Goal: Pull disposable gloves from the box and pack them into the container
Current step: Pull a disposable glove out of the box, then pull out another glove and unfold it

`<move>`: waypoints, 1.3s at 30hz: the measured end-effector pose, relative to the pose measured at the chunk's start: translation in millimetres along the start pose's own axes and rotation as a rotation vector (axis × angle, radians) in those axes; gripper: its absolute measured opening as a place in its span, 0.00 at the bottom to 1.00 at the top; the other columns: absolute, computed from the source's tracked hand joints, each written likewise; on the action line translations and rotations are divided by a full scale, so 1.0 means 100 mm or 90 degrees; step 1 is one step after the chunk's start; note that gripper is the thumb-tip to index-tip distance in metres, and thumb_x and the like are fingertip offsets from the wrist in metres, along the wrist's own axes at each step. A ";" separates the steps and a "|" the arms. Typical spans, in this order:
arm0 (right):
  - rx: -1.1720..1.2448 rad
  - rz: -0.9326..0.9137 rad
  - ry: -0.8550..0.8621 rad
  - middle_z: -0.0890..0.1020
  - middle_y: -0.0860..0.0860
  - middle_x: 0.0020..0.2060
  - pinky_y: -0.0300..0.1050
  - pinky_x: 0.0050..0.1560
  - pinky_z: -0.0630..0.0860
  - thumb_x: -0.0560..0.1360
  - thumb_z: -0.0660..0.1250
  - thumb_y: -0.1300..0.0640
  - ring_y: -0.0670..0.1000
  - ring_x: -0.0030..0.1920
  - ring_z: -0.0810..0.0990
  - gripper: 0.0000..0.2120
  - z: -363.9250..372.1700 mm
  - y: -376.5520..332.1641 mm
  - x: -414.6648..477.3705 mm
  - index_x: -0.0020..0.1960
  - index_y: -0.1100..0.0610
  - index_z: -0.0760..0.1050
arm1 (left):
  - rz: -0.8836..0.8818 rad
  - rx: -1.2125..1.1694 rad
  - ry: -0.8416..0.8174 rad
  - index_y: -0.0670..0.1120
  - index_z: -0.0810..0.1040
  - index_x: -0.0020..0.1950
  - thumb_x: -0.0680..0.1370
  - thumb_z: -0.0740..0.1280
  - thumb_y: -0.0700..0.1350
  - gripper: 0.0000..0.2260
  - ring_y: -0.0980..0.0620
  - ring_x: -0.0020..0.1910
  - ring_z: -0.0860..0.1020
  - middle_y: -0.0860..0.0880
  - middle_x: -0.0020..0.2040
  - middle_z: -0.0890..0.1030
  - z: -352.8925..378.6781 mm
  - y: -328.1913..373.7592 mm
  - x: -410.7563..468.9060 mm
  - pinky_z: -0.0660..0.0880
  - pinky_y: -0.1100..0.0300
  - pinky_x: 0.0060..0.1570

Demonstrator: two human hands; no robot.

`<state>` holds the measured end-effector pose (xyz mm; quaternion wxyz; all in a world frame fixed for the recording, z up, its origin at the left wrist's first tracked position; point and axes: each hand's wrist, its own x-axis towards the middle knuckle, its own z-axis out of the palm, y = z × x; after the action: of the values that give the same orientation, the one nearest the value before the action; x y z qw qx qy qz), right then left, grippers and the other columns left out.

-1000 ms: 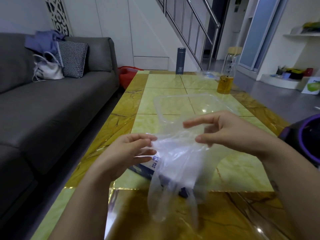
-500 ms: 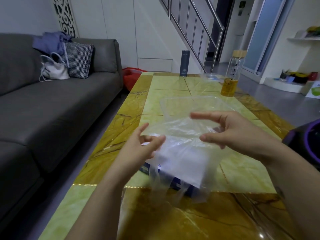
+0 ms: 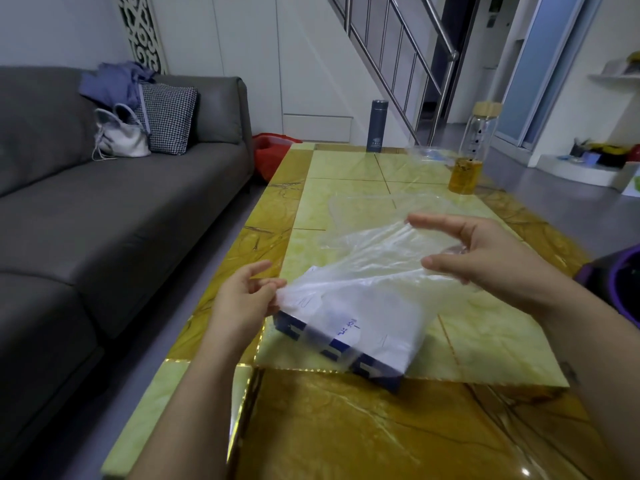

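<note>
L hand (image 3: 246, 303) pinches clear glove (image 3: 363, 271) corner, R hand (image 3: 485, 258) holds other end btwn thumb & fingers, spread above blue box (image 3: 381, 374)

The surface (image 3: 346, 174) is tiled in pale green and veined amber. The box (image 3: 381, 374) is printed blue and white; the glove (image 3: 374, 271) is seen as clear. A houndstooth cushion (image 3: 168, 119) is shown at ten o'clock.

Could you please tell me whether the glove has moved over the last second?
Yes. The glove, which hung down well past the near side of the blue box, is now raised and stretched flatter across the top of the box.
</note>
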<state>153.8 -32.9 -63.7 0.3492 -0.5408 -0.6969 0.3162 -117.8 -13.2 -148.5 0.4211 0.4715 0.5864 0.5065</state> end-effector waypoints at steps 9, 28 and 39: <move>-0.027 -0.035 0.103 0.74 0.40 0.27 0.28 0.27 0.66 0.74 0.69 0.64 0.41 0.26 0.66 0.26 -0.55 -0.24 0.63 0.68 0.46 0.72 | 0.218 0.131 0.223 0.49 0.77 0.59 0.79 0.63 0.41 0.10 0.57 0.46 0.78 0.51 0.52 0.80 0.15 0.61 0.32 0.77 0.57 0.50; -0.669 0.126 -0.083 0.74 0.48 0.66 0.50 0.65 0.63 0.75 0.65 0.49 0.51 0.66 0.72 0.25 -0.59 0.86 1.56 0.70 0.50 0.68 | 0.253 0.921 -0.384 0.46 0.83 0.50 0.81 0.42 0.62 0.33 0.48 0.70 0.65 0.46 0.54 0.80 1.25 0.74 1.05 0.33 0.37 0.68; -0.917 0.001 -0.048 0.70 0.51 0.61 0.53 0.60 0.60 0.72 0.66 0.38 0.55 0.62 0.66 0.22 -0.37 0.59 1.56 0.60 0.48 0.77 | 0.320 0.875 -0.326 0.53 0.77 0.58 0.81 0.55 0.56 0.15 0.51 0.75 0.52 0.53 0.67 0.69 1.16 0.76 1.00 0.32 0.34 0.66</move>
<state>188.9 134.3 -69.0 -0.1189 -0.6261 -0.7433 -0.2032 -15.3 111.0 -90.1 0.0289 0.8483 0.5285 -0.0154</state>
